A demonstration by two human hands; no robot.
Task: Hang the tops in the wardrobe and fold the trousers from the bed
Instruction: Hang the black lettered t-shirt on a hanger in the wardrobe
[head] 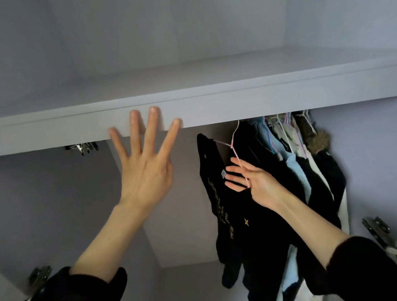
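Note:
A black top (220,198) with gold print hangs on a pink hanger (235,149) inside the wardrobe, its hook up behind the shelf edge. My right hand (249,181) is raised to the hanger's neck, fingers straight and spread, with the pink wire running across them. My left hand (145,167) is lifted with its fingers spread wide, the fingertips in front of the white shelf's front edge (262,102). Several other tops (295,163), black, light blue and white, hang bunched to the right of the black one.
The wardrobe's left side holds no clothes, with a white divider panel (134,209) behind my left arm. Metal door hinges sit at the lower left (36,277) and lower right (377,230). The shelf's top (182,76) is bare.

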